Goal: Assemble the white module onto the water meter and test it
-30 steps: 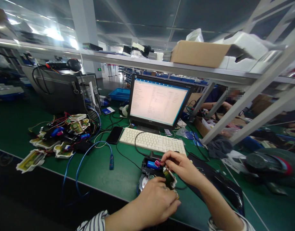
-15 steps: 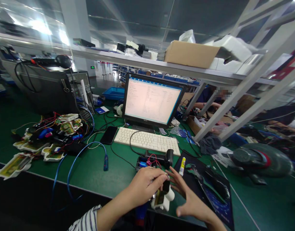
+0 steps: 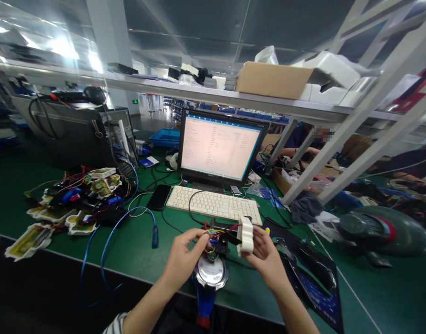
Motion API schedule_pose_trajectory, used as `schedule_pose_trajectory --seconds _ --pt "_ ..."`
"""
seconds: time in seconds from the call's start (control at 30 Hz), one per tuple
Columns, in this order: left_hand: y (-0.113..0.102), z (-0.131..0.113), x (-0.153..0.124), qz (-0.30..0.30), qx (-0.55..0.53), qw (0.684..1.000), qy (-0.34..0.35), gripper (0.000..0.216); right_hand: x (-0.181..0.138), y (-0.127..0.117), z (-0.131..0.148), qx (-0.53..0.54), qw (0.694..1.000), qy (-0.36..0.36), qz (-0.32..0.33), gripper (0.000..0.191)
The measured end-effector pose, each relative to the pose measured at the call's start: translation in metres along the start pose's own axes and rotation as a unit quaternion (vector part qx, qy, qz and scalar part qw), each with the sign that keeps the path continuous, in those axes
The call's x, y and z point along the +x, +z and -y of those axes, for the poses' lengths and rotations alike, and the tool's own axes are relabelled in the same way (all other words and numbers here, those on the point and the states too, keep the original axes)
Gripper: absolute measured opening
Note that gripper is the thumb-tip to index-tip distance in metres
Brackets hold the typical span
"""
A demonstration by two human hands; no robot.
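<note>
My left grip (image 3: 185,254) pinches one small wired part (image 3: 210,231); my right grip (image 3: 268,258) pinches one white casing (image 3: 247,236). Both are near the front edge of the table (image 3: 136,253), close to one round silver-faced device (image 3: 212,273). One keyboard (image 3: 213,204) and one phone (image 3: 159,197) lie farther from that edge.

A white lobed housing (image 3: 247,236) is standing upright over the worktop (image 3: 136,250) near its front edge; a small green board (image 3: 210,231) is hovering leftward; a round-faced silvery device (image 3: 212,271) is lying at that edge.
</note>
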State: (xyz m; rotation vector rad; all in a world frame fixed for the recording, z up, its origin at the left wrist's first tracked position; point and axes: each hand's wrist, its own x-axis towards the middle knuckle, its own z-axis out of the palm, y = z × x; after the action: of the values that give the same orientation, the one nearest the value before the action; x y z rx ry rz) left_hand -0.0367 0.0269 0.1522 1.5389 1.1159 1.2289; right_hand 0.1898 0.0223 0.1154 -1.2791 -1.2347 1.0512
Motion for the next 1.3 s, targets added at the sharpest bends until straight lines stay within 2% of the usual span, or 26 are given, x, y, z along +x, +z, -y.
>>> schedule_pose_trajectory --seconds 0.1,0.17,0.27,0.33,0.43,0.5,0.57,0.63,0.73,0.83,0.97,1.17,1.3 --pt "-0.017 0.025 -0.003 -0.061 0.019 0.997 -0.048 0.035 0.022 0.009 0.028 -0.16 0.976 -0.124 0.08 0.046" --pt "-0.026 0.042 -0.008 -0.073 0.032 0.995 -0.063 0.034 0.031 0.016 0.04 -0.216 0.95 -0.163 0.156 0.045" --pt "-0.032 0.057 -0.016 -0.081 0.031 0.992 -0.094 0.031 0.037 0.022 0.045 -0.256 0.913 -0.175 0.265 0.05" --pt "-0.032 0.058 -0.019 -0.095 0.019 0.99 -0.098 0.038 0.038 0.024 0.044 -0.263 0.902 -0.166 0.298 0.051" --pt "-0.028 0.047 -0.013 -0.075 0.031 0.996 -0.045 0.052 0.035 0.028 0.041 -0.289 0.886 -0.177 0.318 0.05" --pt "-0.024 0.038 -0.004 -0.031 0.047 0.998 -0.016 0.058 0.033 0.029 0.039 -0.306 0.879 -0.203 0.305 0.049" --pt "-0.018 0.035 0.004 0.012 0.049 0.999 -0.017 0.063 0.032 0.028 0.036 -0.314 0.88 -0.23 0.273 0.049" --pt "-0.013 0.037 0.01 0.055 0.039 0.997 -0.028 0.07 0.033 0.025 0.033 -0.32 0.88 -0.245 0.252 0.05" --pt "-0.005 0.05 0.012 0.1 -0.02 0.993 -0.057 0.08 0.033 0.023 0.026 -0.331 0.872 -0.25 0.258 0.052" --pt "-0.001 0.061 0.011 0.096 -0.088 0.988 -0.078 0.079 0.027 0.023 0.018 -0.334 0.87 -0.26 0.252 0.055" --pt "0.001 0.063 0.008 0.09 -0.104 0.987 -0.082 0.078 0.013 0.027 0.005 -0.322 0.886 -0.264 0.204 0.061" --pt "0.001 0.06 0.006 0.079 -0.103 0.988 -0.079 0.077 0.005 0.039 -0.011 -0.3 0.883 -0.343 0.111 0.04" --pt "0.001 0.06 0.007 0.082 -0.112 0.987 -0.08 0.075 0.005 0.047 -0.015 -0.28 0.882 -0.373 0.069 0.039"
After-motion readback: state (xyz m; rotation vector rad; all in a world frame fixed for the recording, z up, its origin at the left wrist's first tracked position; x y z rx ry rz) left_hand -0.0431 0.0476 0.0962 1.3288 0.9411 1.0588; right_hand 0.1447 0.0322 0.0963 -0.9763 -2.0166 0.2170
